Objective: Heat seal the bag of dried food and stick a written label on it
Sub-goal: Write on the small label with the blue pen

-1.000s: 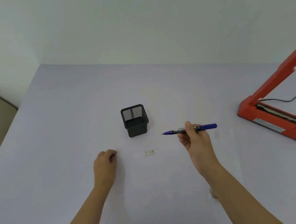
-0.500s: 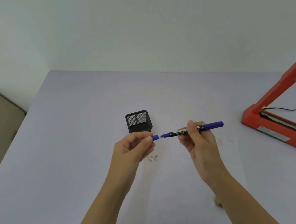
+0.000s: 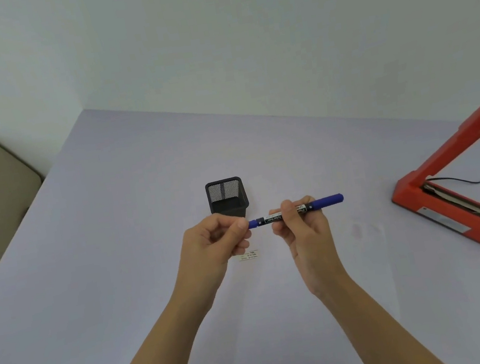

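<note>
Mid-frame, left grip (image 3: 217,242) is pinching and hiding one end of the marker (image 3: 327,201); right grip (image 3: 303,228) is clasping its barrel; label (image 3: 248,255) is showing illegible writing

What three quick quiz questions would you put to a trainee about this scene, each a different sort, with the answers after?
1. True or false: the red heat sealer has its arm raised.
2. Which hand pinches the end of the blue marker?
3. The written label lies: A) inside the sealer B) flat on the table C) stuck on the marker.

Key
1. True.
2. The left hand; the right hand grips the barrel.
3. B.
</note>
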Demonstrator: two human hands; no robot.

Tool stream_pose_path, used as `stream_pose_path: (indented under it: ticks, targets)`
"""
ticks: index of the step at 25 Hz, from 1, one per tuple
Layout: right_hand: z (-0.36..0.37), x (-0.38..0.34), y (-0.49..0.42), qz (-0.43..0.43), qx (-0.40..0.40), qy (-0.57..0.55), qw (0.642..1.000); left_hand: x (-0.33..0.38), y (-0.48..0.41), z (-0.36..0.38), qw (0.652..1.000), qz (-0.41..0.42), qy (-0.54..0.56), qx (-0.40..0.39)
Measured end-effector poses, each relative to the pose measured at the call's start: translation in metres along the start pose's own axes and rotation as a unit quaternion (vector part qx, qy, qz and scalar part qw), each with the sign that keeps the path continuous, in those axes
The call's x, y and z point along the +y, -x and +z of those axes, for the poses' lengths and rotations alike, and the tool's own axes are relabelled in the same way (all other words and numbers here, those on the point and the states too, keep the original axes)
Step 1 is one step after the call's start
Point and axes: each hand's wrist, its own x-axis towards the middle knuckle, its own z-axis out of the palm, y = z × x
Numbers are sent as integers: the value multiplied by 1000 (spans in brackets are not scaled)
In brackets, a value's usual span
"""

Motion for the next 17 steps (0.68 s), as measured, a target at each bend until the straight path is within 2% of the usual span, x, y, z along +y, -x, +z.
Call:
stream_pose_path:
  ticks: [4, 7, 9, 11, 12, 14, 17]
  targets:
    - [-2, 5, -11, 28, -36, 43, 998, -12, -2, -3, 1000, -13, -8, 20]
    - [-3, 1, -29, 48, -83, 141, 985, -23, -11, -4, 998, -8, -1, 64]
    - [-4, -1, -45, 33, -53, 150, 987, -28, -23, -10, 996, -6, 29, 89]
    - [-2, -7, -64, -14, -7, 135, 991, -29, -37, -13, 996, 7, 33, 77]
    - [0, -10, -73, -46, 6, 156, 987, -30, -45, -15, 997, 16, 7, 72]
    - [5, -10, -93, -111, 12, 226, 968, -33, -66, -19, 989, 39, -112, 92]
    - [17, 8, -122, -168, -24, 361, 917, -45, -101, -28, 953, 23, -281, 113]
